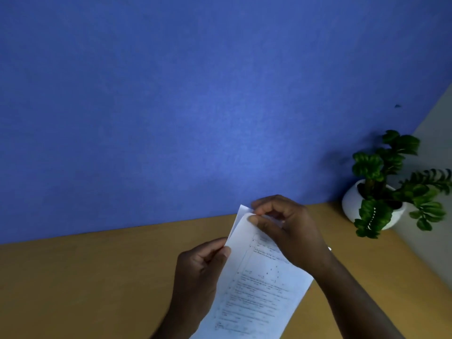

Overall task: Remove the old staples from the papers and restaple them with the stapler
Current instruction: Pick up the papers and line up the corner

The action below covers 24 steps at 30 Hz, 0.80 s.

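Brown wooden desk [97,277] is butted against a blue wall [171,94]. A white pot [349,204] with a green plant [381,162] is set on its far right corner.

The papers [259,287] carry rows of small black print, too blurred to read; no other text shows.

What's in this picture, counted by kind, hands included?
Hands: 2, left hand and right hand
Bundle of papers: 1
Potted plant: 1
Desk: 1
Total: 5
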Each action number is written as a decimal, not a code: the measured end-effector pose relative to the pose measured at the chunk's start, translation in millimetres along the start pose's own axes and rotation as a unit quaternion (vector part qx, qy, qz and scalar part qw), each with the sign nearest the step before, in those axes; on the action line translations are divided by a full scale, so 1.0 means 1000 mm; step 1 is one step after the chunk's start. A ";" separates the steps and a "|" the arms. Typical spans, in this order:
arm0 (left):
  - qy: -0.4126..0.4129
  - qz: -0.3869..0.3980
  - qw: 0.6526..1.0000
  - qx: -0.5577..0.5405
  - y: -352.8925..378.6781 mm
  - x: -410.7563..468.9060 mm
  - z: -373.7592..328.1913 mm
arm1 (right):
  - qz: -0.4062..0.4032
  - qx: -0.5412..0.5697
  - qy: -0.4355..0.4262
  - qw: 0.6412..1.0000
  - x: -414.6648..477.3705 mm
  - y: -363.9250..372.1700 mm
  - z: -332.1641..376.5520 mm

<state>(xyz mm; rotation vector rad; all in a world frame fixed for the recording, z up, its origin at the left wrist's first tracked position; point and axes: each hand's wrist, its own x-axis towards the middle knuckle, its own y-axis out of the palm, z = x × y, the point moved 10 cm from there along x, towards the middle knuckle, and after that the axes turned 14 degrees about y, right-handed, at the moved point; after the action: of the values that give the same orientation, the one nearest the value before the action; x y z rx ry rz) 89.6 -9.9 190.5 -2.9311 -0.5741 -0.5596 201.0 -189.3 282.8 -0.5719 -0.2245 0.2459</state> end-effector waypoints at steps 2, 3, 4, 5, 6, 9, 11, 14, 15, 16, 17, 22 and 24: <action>0.002 0.010 1.000 -0.009 0.001 -0.002 -0.001 | 0.034 0.023 0.035 0.999 0.002 0.004 -0.006; 0.005 0.011 1.000 -0.017 0.002 -0.002 -0.003 | 0.046 0.029 0.047 0.997 0.002 0.005 -0.009; 0.007 0.012 1.000 -0.017 0.002 -0.002 -0.004 | 0.052 0.032 0.057 0.996 0.002 0.006 -0.011; 0.009 0.013 1.000 -0.007 0.002 -0.002 -0.006 | 0.054 0.031 0.064 0.996 0.002 0.005 -0.011; 0.015 0.017 1.000 0.008 0.002 -0.001 -0.009 | 0.051 0.028 0.070 0.996 0.002 0.004 -0.010; 0.046 0.045 0.998 0.025 0.008 0.003 -0.022 | 0.040 0.028 0.081 0.996 0.002 0.001 -0.009; 0.064 0.058 0.996 0.036 0.013 0.005 -0.032 | 0.030 0.030 0.090 0.995 0.002 -0.001 -0.008; 0.074 0.058 0.994 0.054 0.012 0.004 -0.039 | 0.026 0.025 0.096 0.995 0.002 -0.003 -0.008; 0.072 0.061 0.994 0.056 0.012 0.004 -0.039 | 0.027 0.023 0.097 0.995 0.001 -0.003 -0.008; 0.070 0.066 0.994 0.056 0.013 0.004 -0.040 | 0.027 0.021 0.097 0.995 0.000 -0.003 -0.008; 0.068 0.068 0.994 0.053 0.013 0.003 -0.040 | 0.028 0.020 0.098 0.995 0.000 -0.003 -0.007; 0.070 0.072 0.994 0.034 0.016 0.003 -0.046 | 0.022 0.007 0.102 0.995 -0.003 -0.005 -0.004; 0.077 0.069 0.994 0.035 0.015 0.003 -0.048 | 0.024 0.015 0.103 0.994 -0.006 -0.007 -0.002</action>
<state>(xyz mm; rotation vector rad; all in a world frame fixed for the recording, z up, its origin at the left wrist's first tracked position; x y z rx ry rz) 81.8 -31.3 235.6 -2.8020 -0.3631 -0.7232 197.2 -197.6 283.7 -0.5690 -0.0082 0.2347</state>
